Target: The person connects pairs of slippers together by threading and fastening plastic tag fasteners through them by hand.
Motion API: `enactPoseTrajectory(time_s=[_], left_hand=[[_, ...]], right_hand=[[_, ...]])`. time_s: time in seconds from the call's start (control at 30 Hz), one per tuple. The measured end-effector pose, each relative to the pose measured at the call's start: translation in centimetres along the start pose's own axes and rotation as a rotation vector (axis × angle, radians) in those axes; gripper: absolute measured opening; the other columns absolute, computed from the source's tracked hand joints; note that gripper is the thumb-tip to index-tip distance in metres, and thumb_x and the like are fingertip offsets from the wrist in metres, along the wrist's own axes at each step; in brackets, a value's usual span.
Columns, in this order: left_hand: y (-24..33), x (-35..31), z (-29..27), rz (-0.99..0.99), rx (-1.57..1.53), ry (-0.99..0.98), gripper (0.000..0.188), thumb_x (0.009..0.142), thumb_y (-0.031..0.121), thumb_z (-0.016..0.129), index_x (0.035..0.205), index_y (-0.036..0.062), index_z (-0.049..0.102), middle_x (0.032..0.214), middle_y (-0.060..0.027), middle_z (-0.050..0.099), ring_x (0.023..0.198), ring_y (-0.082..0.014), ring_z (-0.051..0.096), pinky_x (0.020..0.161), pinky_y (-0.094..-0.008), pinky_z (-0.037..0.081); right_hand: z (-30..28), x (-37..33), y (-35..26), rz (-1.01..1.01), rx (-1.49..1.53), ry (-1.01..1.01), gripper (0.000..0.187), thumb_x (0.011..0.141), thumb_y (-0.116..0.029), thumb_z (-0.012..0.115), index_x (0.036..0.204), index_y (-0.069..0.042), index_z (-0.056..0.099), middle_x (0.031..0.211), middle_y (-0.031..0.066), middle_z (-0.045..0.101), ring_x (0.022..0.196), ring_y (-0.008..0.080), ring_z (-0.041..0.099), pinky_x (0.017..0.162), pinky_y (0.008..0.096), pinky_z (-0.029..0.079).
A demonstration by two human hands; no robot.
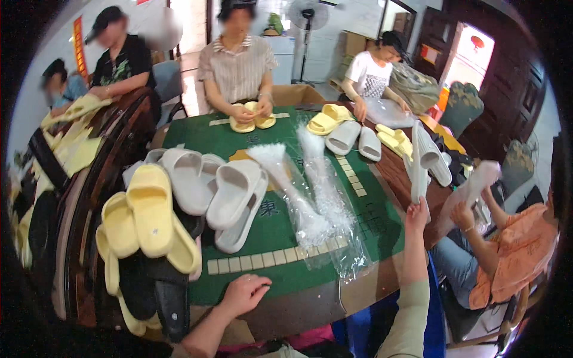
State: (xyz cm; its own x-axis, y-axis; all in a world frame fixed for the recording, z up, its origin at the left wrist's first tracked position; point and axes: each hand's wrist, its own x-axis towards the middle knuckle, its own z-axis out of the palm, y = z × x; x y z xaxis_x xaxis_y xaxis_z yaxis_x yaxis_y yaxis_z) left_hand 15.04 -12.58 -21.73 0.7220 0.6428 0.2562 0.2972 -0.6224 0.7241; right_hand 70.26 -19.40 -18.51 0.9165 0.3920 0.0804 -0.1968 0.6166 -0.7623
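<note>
My right hand [417, 218] reaches out over the table's right edge and grips the heel end of a grey slipper [419, 179], which is held up on its side. Just past it is another grey slipper [441, 171]. My left hand [245, 295] rests low at the table's front edge with its fingers curled in. A tiny dark spot shows at its fingertips, too small to make out. Between the hands lie clear plastic bags [341, 235] with white stuffing-like material. To the left are grey slippers [236, 197] and a pile of yellow slippers [152, 197].
A green mat [286, 221] with rows of pale tiles covers the table. Across it, a person [239, 65] handles yellow slippers [253, 119]. Another person [376, 71] holds clear plastic at the far right. Beside me, a person in orange [514, 250] handles a translucent bag [471, 191].
</note>
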Motion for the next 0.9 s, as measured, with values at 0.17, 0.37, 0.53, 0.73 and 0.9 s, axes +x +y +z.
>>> enactPoseTrajectory(time_s=[0.17,0.37,0.53,0.73,0.9], left_hand=[[-0.9,-0.8,0.3,0.017,0.022,0.018,0.019,0.083,0.016,0.065,0.101,0.0100,0.065,0.080,-0.0078,0.062,0.075,-0.0253,0.060,0.069,-0.0377,0.048],[0.5,-0.8,-1.5,-0.139,-0.382,-0.049,0.054,0.081,0.026,0.074,0.127,0.0110,0.052,0.095,-0.0051,0.060,0.081,-0.0144,0.058,0.072,-0.0320,0.049],[6.1,-2.0,-5.0,0.068,-1.150,0.039,0.134,0.059,0.060,0.082,0.151,0.0183,-0.006,0.148,-0.0136,0.026,0.132,-0.0267,0.035,0.101,-0.0419,0.040],[7.5,-5.2,-5.6,-0.175,-1.177,0.395,0.098,0.079,0.002,0.065,0.152,0.0114,0.001,0.151,-0.0132,0.025,0.135,-0.0255,0.032,0.108,-0.0364,0.030],[2.5,-8.0,-5.3,-0.354,-1.102,0.503,0.084,0.075,-0.004,0.061,0.149,0.0036,0.021,0.144,-0.0129,0.039,0.128,-0.0233,0.043,0.106,-0.0339,0.034]], right_hand=[[4.6,-12.0,-6.3,0.037,0.011,-0.176,0.024,0.090,-0.025,0.064,0.105,-0.009,0.053,0.079,-0.0032,0.054,0.062,0.0061,0.048,0.054,0.0201,0.037],[12.0,-30.2,-8.9,-0.046,-0.076,-0.253,0.024,0.090,-0.021,0.057,0.109,-0.010,0.049,0.097,-0.0004,0.055,0.081,0.0073,0.052,0.063,0.0218,0.043],[10.1,-40.6,-6.1,0.131,-0.204,-0.466,0.034,0.083,-0.014,0.066,0.103,-0.012,0.038,0.095,0.0045,0.051,0.071,0.0114,0.057,0.039,0.0220,0.044],[8.3,-45.9,1.1,0.476,-0.388,-1.059,0.044,0.080,-0.009,0.077,0.102,-0.009,0.038,0.086,0.0027,0.053,0.068,0.0097,0.057,0.054,0.0248,0.048],[8.8,-42.8,2.9,-0.164,-0.963,-1.010,0.045,0.079,-0.026,0.076,0.112,-0.006,0.053,0.087,0.0095,0.059,0.063,0.0211,0.060,0.057,0.0327,0.050]])
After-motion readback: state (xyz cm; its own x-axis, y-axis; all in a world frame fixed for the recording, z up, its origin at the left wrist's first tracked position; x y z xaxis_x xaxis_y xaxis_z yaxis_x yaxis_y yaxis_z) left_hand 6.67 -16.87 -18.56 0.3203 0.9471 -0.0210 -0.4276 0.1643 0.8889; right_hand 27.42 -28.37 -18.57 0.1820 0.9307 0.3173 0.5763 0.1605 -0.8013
